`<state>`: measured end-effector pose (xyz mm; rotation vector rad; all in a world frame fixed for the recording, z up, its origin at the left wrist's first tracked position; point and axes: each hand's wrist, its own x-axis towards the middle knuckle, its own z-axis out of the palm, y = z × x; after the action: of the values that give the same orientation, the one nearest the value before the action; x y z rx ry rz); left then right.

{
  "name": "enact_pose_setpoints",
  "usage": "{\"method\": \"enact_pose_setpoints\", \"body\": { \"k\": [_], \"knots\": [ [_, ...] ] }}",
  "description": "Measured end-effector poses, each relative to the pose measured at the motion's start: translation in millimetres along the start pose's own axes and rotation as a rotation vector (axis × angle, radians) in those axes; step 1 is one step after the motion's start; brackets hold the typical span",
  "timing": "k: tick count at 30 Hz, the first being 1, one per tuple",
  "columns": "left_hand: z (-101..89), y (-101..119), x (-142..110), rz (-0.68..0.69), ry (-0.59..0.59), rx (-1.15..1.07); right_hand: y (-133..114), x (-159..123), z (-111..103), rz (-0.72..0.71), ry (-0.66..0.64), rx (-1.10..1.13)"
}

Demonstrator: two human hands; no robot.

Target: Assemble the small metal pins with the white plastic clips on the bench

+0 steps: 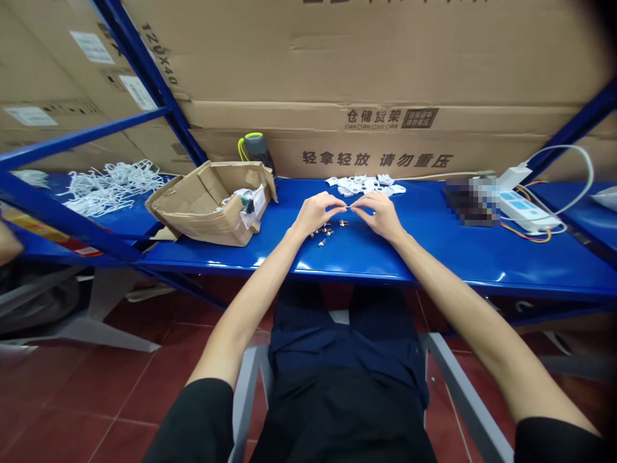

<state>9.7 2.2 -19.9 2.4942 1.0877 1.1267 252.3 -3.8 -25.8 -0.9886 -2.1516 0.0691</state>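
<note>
My left hand [315, 213] and my right hand [380, 215] meet fingertip to fingertip above the blue tabletop [366, 254]. Both are closed in a pinch. Between them shows a small, thin, pale piece [348, 207], too small to name, with one end in each hand. Below the hands lie several small brass-and-white parts [326, 233], some partly hidden by my left hand. Beyond the fingertips, a pile of flat white pieces with holes [364, 185] lies near the cardboard at the back.
An open cardboard box [202, 206] with small packets stands at left, a dark bottle [258, 151] behind it. White cords [113, 186] are heaped farther left. At right lie a white power strip [525, 209] with cables and a blurred-out item [470, 202]. Blue posts [186, 132] frame the bench.
</note>
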Motion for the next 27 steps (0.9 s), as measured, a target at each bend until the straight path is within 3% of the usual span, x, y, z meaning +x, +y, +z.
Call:
{"method": "enact_pose_setpoints", "body": {
  "k": [3, 8, 11, 18, 27],
  "knots": [
    [-2.0, 1.3, 0.5, -0.029, 0.009, 0.022, 6.8, 0.6, -3.3, 0.043, -0.01, -0.044],
    [-4.7, -3.5, 0.1, -0.108, 0.102, 0.101, 34.5, -3.2, -24.6, 0.32, 0.001, -0.296],
    [-4.3, -7.8, -0.3, -0.123, 0.138, 0.129, 46.6, -8.2, -38.6, 0.4, -0.106, -0.326],
    [-3.6, -9.0, -0.6, -0.131, 0.173, 0.169, 43.8, -10.6, -43.5, 0.309, -0.272, -0.289],
    [-0.7, -12.8, 1.0, -0.059, 0.125, 0.139, 58.7, -12.7, -37.4, 0.204, -0.252, -0.276]
  ]
}}
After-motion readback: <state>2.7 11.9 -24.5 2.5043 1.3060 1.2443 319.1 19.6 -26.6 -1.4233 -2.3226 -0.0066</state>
